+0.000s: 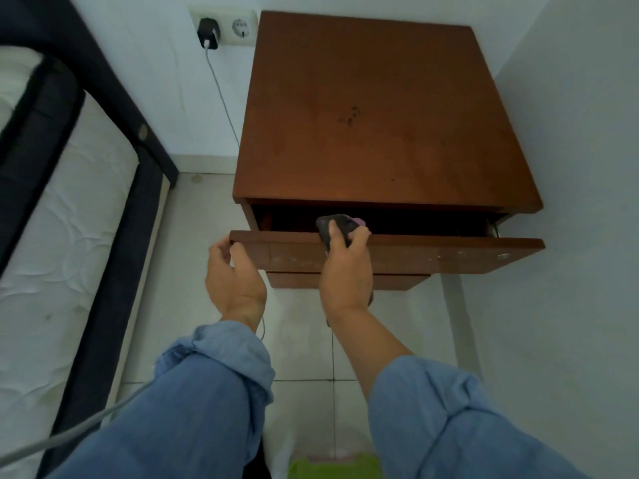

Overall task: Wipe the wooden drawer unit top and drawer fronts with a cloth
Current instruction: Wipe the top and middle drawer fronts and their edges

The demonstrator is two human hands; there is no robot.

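The brown wooden drawer unit (pixel 380 115) stands in the room's corner, its bare top facing me. Its top drawer (pixel 449 255) is pulled partly out, and a second drawer front shows just below it. My right hand (pixel 345 267) presses a dark cloth (pixel 333 224) with a pink patch over the top edge of the open drawer's front. My left hand (pixel 231 274) curls around the drawer front's left end, fingers touching the corner. The drawer's inside is dark.
A bed with a white mattress (pixel 58 236) and dark frame runs along the left. A wall socket with a black charger (pixel 208 32) and its cable sits left of the unit. White tiled floor lies below; something green (pixel 332 468) is at the bottom edge.
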